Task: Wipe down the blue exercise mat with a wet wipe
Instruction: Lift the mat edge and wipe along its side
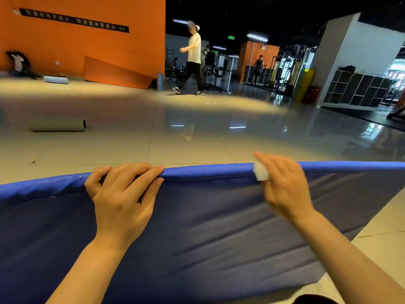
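- Left hand (122,194): palm down on the far edge of the blue exercise mat (219,227); forearm enters from the lower left. Its fingers (140,172) are curled over the raised rim, close together, with the tips wrapping the far side; the thumb is spread out to the left and hooks the same rim. The hand grips the mat edge.
- Right hand (285,185): forearm enters from the lower right, wrist bent, hand resting on the mat's far edge, well apart from the left hand. The fingers are pressed together and lie over a folded white wet wipe (260,172), holding it against the rim; how the thumb lies cannot be told.
- Writing: a black strip sign (74,19) on the orange wall (87,44) carries a line of Chinese characters, too blurred to read. A small green sign hangs far back under the ceiling, not legible. No brand marks are visible on the mat or wipe.
- Mat position and axis: the mat lies on the tiled floor (153,132) directly in front of the person, filling the lower part of the view. Its long axis runs left to right; the far long edge is lifted or folded into a thick rounded rim, brighter blue than the creased surface nearer the person.
- Surroundings: a grey foam roller (58,125) lies on the floor at left; a person (192,60) walks across the background.
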